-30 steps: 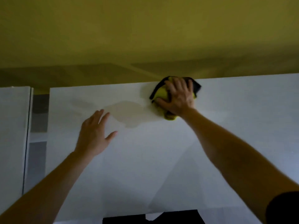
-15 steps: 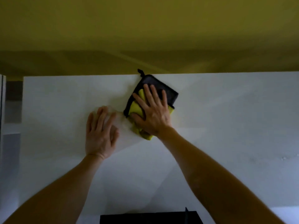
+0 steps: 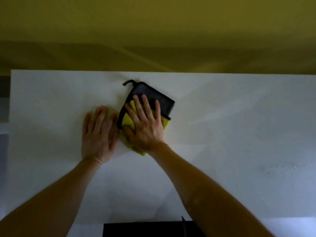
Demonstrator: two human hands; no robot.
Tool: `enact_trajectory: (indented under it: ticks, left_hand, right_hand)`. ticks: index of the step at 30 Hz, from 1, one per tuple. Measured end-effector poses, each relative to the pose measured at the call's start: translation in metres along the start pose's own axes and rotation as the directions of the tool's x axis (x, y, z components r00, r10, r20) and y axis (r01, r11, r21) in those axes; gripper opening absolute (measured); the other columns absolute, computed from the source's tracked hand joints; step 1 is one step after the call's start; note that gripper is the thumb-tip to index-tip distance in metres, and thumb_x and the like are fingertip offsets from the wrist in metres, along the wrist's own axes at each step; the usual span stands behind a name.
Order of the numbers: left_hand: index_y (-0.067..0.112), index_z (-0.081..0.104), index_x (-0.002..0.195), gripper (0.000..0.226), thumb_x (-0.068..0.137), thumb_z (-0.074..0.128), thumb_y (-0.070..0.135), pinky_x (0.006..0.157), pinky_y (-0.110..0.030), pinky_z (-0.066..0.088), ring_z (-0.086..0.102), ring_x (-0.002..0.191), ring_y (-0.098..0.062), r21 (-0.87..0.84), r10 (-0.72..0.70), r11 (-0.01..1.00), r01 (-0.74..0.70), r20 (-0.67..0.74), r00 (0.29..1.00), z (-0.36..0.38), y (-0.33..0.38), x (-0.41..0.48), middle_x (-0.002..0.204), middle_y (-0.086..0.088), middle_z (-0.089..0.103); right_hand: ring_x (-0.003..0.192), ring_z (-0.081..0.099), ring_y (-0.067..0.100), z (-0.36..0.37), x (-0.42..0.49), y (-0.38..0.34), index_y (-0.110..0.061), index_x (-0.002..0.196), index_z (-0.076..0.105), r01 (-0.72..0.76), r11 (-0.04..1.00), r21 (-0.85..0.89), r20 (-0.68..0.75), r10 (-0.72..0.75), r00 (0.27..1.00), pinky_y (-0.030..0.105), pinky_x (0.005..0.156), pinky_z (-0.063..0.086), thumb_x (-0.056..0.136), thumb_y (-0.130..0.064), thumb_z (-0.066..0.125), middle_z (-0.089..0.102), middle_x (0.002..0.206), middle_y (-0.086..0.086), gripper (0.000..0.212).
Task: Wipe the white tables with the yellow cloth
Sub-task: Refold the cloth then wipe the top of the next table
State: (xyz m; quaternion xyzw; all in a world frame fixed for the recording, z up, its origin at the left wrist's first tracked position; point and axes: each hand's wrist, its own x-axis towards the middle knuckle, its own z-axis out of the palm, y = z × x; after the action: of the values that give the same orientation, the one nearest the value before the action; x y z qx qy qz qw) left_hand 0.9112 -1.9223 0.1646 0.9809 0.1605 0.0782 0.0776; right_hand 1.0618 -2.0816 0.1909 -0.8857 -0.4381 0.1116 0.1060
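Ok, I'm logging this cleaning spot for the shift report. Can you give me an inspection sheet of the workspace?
Surface: flat white table, faint specks towards its right side.
Job's things: folded yellow cloth with a dark grey face and black edging lies on the table, black loop at its far corner.
Clutter: black flat object at the near edge, kind unclear.
Hands: right hand flat on the cloth, fingers straight; left hand flat on the table beside it, holding nothing.
Cables: nothing seen.
Surroundings: yellow wall beyond the table; grey strip at left.
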Motion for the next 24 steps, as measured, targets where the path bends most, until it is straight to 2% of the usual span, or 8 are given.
enact_trajectory:
  ticks: [3, 6, 9, 12, 15, 18, 20, 24]
  left_hand:
    - [0.009, 0.047, 0.162, 0.062, 0.106, 0.051, 0.037, 0.128, -0.067, 0.025, 0.027, 0.164, -0.039, 0.005, -0.015, 1.0, 0.015, -0.003, 1.0, -0.001, 0.001, -0.001, 0.173, -0.02, 0.034]
    - [0.012, 0.051, 0.16, 0.061, 0.104, 0.053, 0.036, 0.129, -0.067, 0.024, 0.026, 0.164, -0.039, -0.024, 0.004, 1.0, -0.004, -0.005, 1.0, -0.003, 0.001, 0.001, 0.175, -0.017, 0.031]
    - [0.013, 0.052, 0.159, 0.059, 0.105, 0.051, 0.037, 0.128, -0.066, 0.025, 0.028, 0.164, -0.038, -0.022, -0.017, 1.0, 0.016, -0.02, 1.0, -0.002, 0.001, 0.001, 0.175, -0.016, 0.032]
    - [0.013, 0.053, 0.159, 0.059, 0.104, 0.052, 0.037, 0.128, -0.065, 0.025, 0.028, 0.164, -0.037, -0.021, -0.017, 1.0, 0.016, -0.032, 0.999, 0.0, 0.002, 0.001, 0.175, -0.015, 0.033]
    - [0.014, 0.053, 0.159, 0.059, 0.105, 0.052, 0.036, 0.129, -0.065, 0.025, 0.029, 0.164, -0.037, -0.008, -0.009, 1.0, 0.009, -0.032, 0.999, -0.002, 0.002, 0.001, 0.175, -0.015, 0.033]
    - [0.013, 0.052, 0.159, 0.059, 0.104, 0.051, 0.036, 0.129, -0.064, 0.024, 0.028, 0.164, -0.034, -0.009, -0.01, 1.0, 0.01, -0.024, 1.0, -0.004, 0.004, 0.001, 0.174, -0.014, 0.034]
    - [0.013, 0.051, 0.159, 0.059, 0.103, 0.052, 0.034, 0.13, -0.063, 0.024, 0.028, 0.164, -0.032, -0.015, -0.009, 1.0, 0.009, -0.025, 1.0, -0.006, 0.004, 0.001, 0.174, -0.014, 0.035]
    - [0.015, 0.053, 0.158, 0.058, 0.103, 0.053, 0.032, 0.13, -0.062, 0.024, 0.032, 0.163, -0.033, -0.015, 0.001, 1.0, -0.002, -0.064, 0.998, -0.006, 0.005, 0.006, 0.173, -0.014, 0.037]
  right_hand:
    - [0.168, 0.009, 0.032, 0.002, -0.005, 0.019, -0.027, 0.172, 0.029, 0.105, 0.994, 0.011, -0.037, -0.105, 0.994, 0.065, 0.131, 0.007, 0.105, -0.057, 0.046, 0.02, 0.18, 0.006, 0.075]
    - [0.167, 0.018, 0.031, -0.014, -0.015, 0.104, -0.019, 0.171, 0.029, -0.101, 0.995, 0.022, -0.145, 0.103, 0.984, 0.062, 0.132, 0.013, 0.098, -0.055, 0.056, 0.026, 0.178, 0.011, 0.086]
    - [0.168, 0.012, 0.029, -0.045, -0.023, 0.185, -0.021, 0.173, 0.021, -0.309, 0.95, -0.048, -0.128, 0.301, 0.945, 0.062, 0.132, 0.012, 0.101, -0.061, 0.039, 0.014, 0.181, 0.01, 0.084]
    - [0.168, 0.012, 0.028, -0.049, -0.019, 0.182, -0.019, 0.172, 0.026, -0.408, 0.912, -0.039, -0.15, 0.399, 0.905, 0.062, 0.132, 0.012, 0.099, -0.058, 0.038, 0.016, 0.181, 0.008, 0.084]
    - [0.165, 0.024, 0.033, -0.017, -0.025, 0.094, -0.011, 0.164, 0.043, -0.28, 0.96, 0.027, -0.225, 0.278, 0.934, 0.064, 0.13, 0.016, 0.091, -0.052, 0.057, 0.032, 0.175, 0.014, 0.084]
    - [0.168, 0.011, 0.033, 0.006, -0.046, 0.008, -0.015, 0.169, 0.035, 0.047, 0.999, -0.009, -0.031, -0.047, 0.998, 0.065, 0.131, 0.01, 0.099, -0.056, 0.05, 0.021, 0.179, 0.011, 0.083]
    - [0.168, 0.009, 0.03, 0.005, -0.05, 0.015, -0.02, 0.17, 0.033, 0.152, 0.988, -0.032, -0.017, -0.152, 0.988, 0.063, 0.131, 0.009, 0.099, -0.057, 0.048, 0.018, 0.18, 0.007, 0.081]
    - [0.165, 0.024, 0.03, -0.015, -0.058, 0.121, -0.023, 0.165, 0.045, -0.108, 0.993, -0.046, -0.179, 0.098, 0.979, 0.065, 0.13, 0.014, 0.093, -0.054, 0.059, 0.032, 0.176, 0.006, 0.079]
